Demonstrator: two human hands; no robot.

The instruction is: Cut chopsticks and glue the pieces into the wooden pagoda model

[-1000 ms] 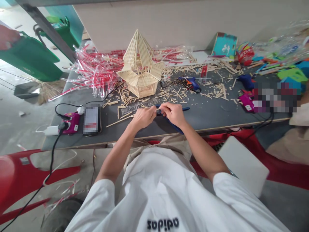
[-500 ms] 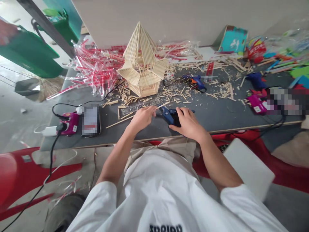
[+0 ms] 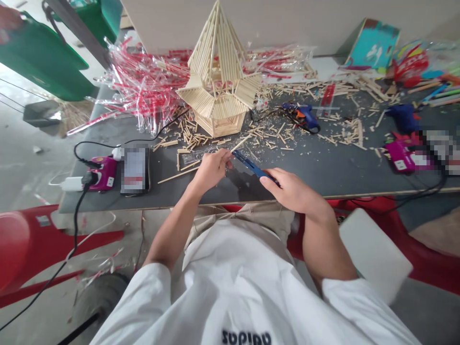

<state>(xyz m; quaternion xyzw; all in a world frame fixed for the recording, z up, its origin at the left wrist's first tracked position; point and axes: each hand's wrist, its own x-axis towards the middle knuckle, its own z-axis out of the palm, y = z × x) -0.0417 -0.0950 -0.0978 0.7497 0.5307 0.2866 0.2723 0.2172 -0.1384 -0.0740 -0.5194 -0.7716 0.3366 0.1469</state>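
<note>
My left hand (image 3: pixel 212 168) is closed, pinching a thin wooden stick (image 3: pixel 241 143) whose free end points up and to the right. My right hand (image 3: pixel 293 188) is wrapped round the handles of blue pliers (image 3: pixel 252 166), raised a little over the table. The pliers' narrow jaws reach the fingertips of my left hand, close to the stick; whether they touch it I cannot tell. A clear ruler (image 3: pixel 194 157) lies beside my left hand, partly hidden by it. One long stick (image 3: pixel 176 176) rests on the table to the left.
A pagoda-like model of wooden sticks (image 3: pixel 226 108) stands behind my hands, among many short stick pieces (image 3: pixel 276 136). Further out lie a blue glue gun (image 3: pixel 304 117), red-and-clear wrappers (image 3: pixel 140 96), a phone (image 3: pixel 134 170) and a purple power adapter (image 3: pixel 105 172) with cables.
My right hand has closed round the pliers and lifted them from the table, turning their jaws toward my left hand. My left hand still pinches the stick. The camera view has shifted slightly.
</note>
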